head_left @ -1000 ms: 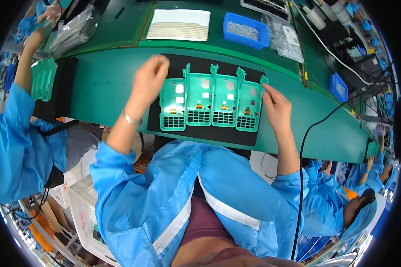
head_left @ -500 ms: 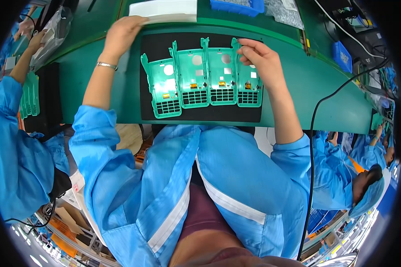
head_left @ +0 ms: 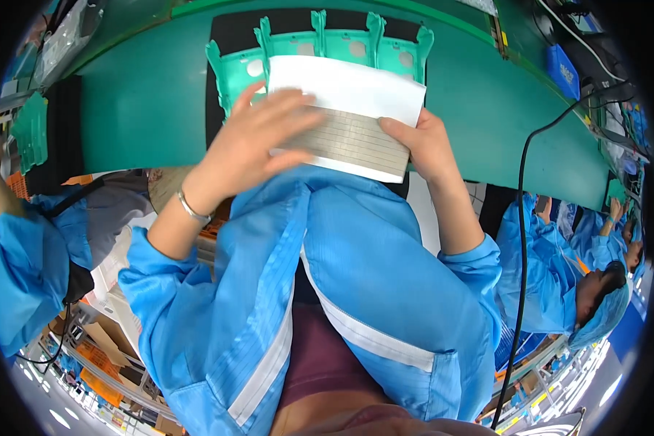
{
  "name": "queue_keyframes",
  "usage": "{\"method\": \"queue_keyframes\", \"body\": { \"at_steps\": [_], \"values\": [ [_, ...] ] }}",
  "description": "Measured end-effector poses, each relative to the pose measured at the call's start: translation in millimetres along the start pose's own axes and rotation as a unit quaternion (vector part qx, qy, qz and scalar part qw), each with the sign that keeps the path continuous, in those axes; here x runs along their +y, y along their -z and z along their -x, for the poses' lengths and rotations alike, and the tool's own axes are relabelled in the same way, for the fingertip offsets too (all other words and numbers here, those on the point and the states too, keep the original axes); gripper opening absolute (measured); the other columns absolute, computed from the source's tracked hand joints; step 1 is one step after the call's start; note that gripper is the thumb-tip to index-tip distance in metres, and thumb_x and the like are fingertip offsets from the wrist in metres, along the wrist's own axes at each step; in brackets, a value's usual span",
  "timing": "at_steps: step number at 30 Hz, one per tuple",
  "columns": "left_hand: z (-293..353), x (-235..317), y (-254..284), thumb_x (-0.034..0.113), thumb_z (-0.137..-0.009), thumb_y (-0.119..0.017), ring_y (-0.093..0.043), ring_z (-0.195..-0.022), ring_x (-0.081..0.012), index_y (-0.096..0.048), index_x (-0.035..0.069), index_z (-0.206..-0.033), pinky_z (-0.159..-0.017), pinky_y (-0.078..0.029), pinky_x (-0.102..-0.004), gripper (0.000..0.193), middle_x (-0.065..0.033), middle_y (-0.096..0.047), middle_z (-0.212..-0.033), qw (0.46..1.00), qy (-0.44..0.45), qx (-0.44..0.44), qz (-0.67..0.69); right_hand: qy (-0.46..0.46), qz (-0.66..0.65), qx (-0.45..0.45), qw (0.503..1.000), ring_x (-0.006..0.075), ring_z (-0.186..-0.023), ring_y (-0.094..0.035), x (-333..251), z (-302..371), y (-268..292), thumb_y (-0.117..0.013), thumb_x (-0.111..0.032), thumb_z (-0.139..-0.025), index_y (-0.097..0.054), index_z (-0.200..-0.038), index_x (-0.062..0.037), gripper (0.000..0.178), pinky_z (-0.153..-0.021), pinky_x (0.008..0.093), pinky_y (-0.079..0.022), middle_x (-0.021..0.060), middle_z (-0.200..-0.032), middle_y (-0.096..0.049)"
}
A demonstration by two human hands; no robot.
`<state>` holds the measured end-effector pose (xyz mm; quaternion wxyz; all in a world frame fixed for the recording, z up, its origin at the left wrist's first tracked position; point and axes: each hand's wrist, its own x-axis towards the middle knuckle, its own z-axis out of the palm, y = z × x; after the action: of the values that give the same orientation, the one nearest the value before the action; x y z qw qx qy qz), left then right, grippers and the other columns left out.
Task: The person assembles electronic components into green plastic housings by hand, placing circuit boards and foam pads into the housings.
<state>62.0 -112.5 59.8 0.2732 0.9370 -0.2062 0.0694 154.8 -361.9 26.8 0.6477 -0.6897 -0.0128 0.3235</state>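
Counter [head_left: 138, 109]: green; far side cut off by the upper edge of view.
Mat [head_left: 230, 29]: black, on the counter; largely covered.
Housings [head_left: 287, 52]: four, green, in a row on the mat; upper ends visible, lower parts hidden behind the sheet, the leftmost also behind the left hand.
Sheet [head_left: 349, 78]: white, held over the counter's near edge, in front of the housings.
Bag [head_left: 62, 47]: clear plastic, far left; contents cannot be made out.
Left hand [head_left: 269, 127]: fingers spread over the sheet's left part, motion-blurred; contact cannot be told.
Right hand [head_left: 425, 142]: apart from the left, gripping the sheet's right edge, thumb on top, fingers hidden beneath.
Bin [head_left: 562, 73]: blue, right; contents too small to tell.
Strips [head_left: 370, 139]: grey, side by side on the sheet; left ends obscured by the left hand.
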Motion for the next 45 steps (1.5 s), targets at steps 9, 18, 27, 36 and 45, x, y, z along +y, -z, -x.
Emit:
{"method": "queue_keyframes", "body": {
  "at_steps": [9, 18, 27, 36, 45],
  "values": [
    [-70.6, -19.3, -74.2, 0.017, -0.080, -0.059, -0.057, -0.084, -0.0234, -0.065, 0.007, -0.086, -0.083, -0.040, -0.0361, 0.013, -0.0054, -0.062, -0.083, 0.999, -0.020, 0.033, 0.020, 0.135, 0.258, 0.170, 0.941, 0.0120, -0.077, -0.059, 17.4, 13.6, 13.2, -0.067, -0.011, -0.075, -0.060, -0.105, -0.0057, 0.031, -0.067, 0.0269, -0.049, 0.0081, -0.088, -0.064],
    [-73.2, -23.4, -85.1, 0.015, -0.078, -0.060, -0.058, -0.074, -0.0223, -0.066, 0.007, -0.080, -0.065, -0.047, -0.0327, 0.010, -0.0051, -0.062, -0.076, 0.996, -0.038, 0.082, 0.009, 0.356, 0.521, 0.039, 0.775, 0.0240, -0.073, -0.061, 23.1, 17.3, 15.2, -0.063, -0.005, -0.073, -0.061, -0.081, -0.0051, 0.009, -0.061, 0.0324, -0.050, 0.0067, -0.078, -0.061],
    [-74.9, -25.5, -93.7, 0.013, -0.077, -0.062, -0.057, -0.070, -0.0237, -0.066, 0.007, -0.079, -0.062, -0.047, -0.0329, 0.007, -0.0054, -0.061, -0.074, 0.994, -0.034, 0.099, -0.024, 0.381, 0.621, -0.059, 0.683, 0.0236, -0.067, -0.059, 12.5, -0.1, 23.7, -0.060, -0.008, -0.071, -0.059, -0.075, -0.0054, 0.005, -0.056, 0.0331, -0.048, 0.0070, -0.071, -0.057],
    [-70.8, -22.4, -93.8, 0.011, -0.076, -0.061, -0.057, -0.075, -0.0232, -0.065, 0.008, -0.083, -0.067, -0.046, -0.0322, 0.008, -0.0054, -0.060, -0.077, 0.995, -0.060, 0.070, -0.039, 0.250, 0.528, -0.002, 0.812, 0.0256, -0.063, -0.058, -36.2, -46.5, 73.2, -0.060, -0.015, -0.075, -0.062, -0.076, -0.0050, 0.011, -0.059, 0.0334, -0.048, 0.0089, -0.070, -0.060],
    [-68.2, -22.0, -99.5, 0.011, -0.077, -0.061, -0.057, -0.075, -0.0213, -0.065, 0.008, -0.085, -0.067, -0.046, -0.0308, 0.009, -0.0041, -0.061, -0.079, 0.997, -0.045, 0.069, -0.008, 0.314, 0.636, -0.049, 0.703, 0.0280, -0.066, -0.058, -42.3, -79.7, 74.7, -0.055, -0.010, -0.071, -0.058, -0.068, -0.0057, 0.006, -0.057, 0.0380, -0.046, 0.0091, -0.070, -0.060]
  ]
}}
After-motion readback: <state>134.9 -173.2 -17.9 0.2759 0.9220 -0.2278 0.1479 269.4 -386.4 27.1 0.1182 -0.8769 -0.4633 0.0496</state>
